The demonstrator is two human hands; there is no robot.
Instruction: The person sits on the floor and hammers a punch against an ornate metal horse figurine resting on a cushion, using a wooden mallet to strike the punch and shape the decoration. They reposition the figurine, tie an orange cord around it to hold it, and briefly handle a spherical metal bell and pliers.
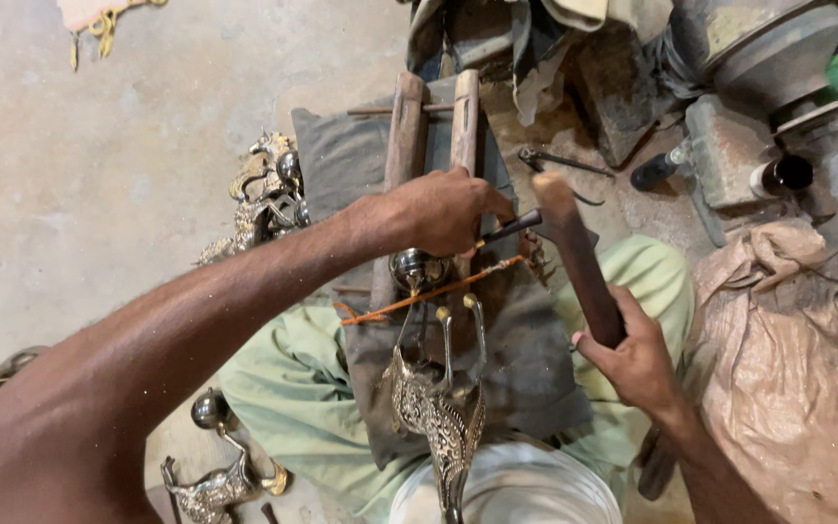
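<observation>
In the middle of the frame my left hand (443,209) pinches a thin dark tool (511,228) over the shiny metal figure (435,403); its tip is hidden. My right hand (632,354), lower right, wraps tight around a wooden stick (579,257).

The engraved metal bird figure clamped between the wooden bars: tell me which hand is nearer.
Left. The left hand sits just above the engraved metal bird figure; the right hand holds a wooden mallet off to its right.

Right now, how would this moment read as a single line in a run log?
left hand: grip on thin dark tool, tip at ornate metal figurine | right hand: grip on wooden stick, raised | figurine lies across wooden rails
</observation>
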